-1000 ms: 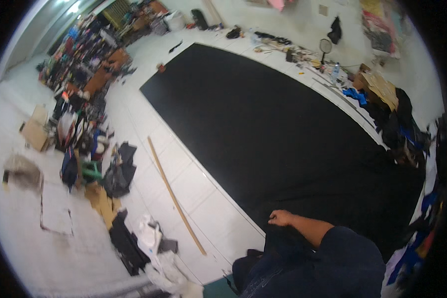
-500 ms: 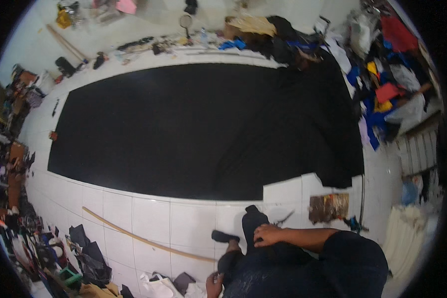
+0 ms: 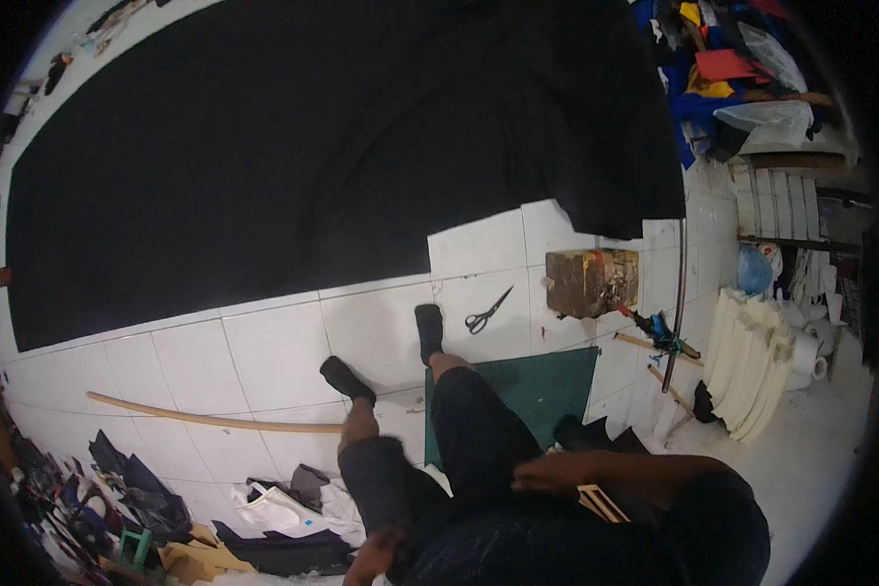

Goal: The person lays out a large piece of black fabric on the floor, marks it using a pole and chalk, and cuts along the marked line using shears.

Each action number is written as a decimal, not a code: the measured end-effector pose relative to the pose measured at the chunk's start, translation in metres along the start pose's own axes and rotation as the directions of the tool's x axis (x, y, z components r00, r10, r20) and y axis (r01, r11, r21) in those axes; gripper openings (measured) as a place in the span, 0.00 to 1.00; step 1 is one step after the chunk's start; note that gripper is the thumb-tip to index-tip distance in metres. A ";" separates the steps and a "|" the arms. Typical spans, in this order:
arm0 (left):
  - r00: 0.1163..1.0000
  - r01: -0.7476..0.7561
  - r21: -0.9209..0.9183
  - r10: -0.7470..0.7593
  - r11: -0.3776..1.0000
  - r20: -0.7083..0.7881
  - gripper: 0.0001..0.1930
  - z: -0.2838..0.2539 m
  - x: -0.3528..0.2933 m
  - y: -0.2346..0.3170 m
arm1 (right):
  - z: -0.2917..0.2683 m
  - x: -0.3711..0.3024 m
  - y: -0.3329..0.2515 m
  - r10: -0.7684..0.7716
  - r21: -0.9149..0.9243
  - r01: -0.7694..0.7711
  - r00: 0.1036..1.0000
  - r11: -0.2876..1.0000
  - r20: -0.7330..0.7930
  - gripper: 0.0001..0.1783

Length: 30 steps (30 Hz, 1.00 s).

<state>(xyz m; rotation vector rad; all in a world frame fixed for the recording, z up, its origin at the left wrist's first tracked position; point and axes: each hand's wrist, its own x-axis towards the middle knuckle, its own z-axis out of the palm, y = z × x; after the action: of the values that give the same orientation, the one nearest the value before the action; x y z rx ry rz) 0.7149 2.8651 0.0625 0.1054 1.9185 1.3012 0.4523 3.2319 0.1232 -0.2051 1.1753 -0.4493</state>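
Black cloth (image 3: pixel 215 166) on white tiles (image 3: pixel 273 347), clutter (image 3: pixel 726 65) around

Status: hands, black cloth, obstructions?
Left hand, right hand near thighs, grip unclear. Black cloth spread on floor. Scissors on floor, apart from cloth.

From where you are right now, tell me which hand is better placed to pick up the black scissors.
Probably the right hand: it is nearer the scissors, which lie to the right of the right foot. The left hand is farther off, near the left thigh.
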 end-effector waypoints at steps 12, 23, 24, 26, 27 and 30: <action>0.282 0.860 -0.283 -0.857 0.426 -0.431 0.13 -0.053 -0.022 -0.380 | -0.364 0.307 0.159 -0.201 -0.041 0.421 0.343 0.906 -0.917 0.13; 0.623 0.654 0.030 -0.516 0.756 -0.589 0.16 -0.176 0.249 -0.556 | -0.539 0.457 0.231 -0.378 -0.346 -0.626 0.087 0.699 -0.922 0.21; 0.658 0.634 0.033 -0.516 0.773 -0.549 0.16 -0.175 0.273 -0.556 | -0.540 0.454 0.239 -0.407 -0.347 -0.678 0.076 0.649 -0.910 0.19; 0.701 0.611 0.065 -0.501 0.789 -0.507 0.16 -0.185 0.315 -0.549 | -0.536 0.443 0.265 -0.430 -0.381 -0.717 0.125 0.583 -0.894 0.17; 0.700 0.568 0.120 -0.401 0.814 -0.590 0.16 -0.194 0.335 -0.542 | -0.535 0.441 0.270 -0.430 -0.364 -0.716 0.099 0.596 -0.897 0.17; 0.677 0.555 0.232 -0.271 0.799 -0.685 0.15 -0.239 0.361 -0.541 | -0.521 0.447 0.281 -0.487 -0.367 -0.725 0.050 0.582 -0.872 0.13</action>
<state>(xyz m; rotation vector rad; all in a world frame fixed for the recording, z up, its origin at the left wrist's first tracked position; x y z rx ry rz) 0.5030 2.6041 -0.5439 -0.6136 2.5664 0.5947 0.1755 3.3255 -0.5586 -0.6409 2.9109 0.4305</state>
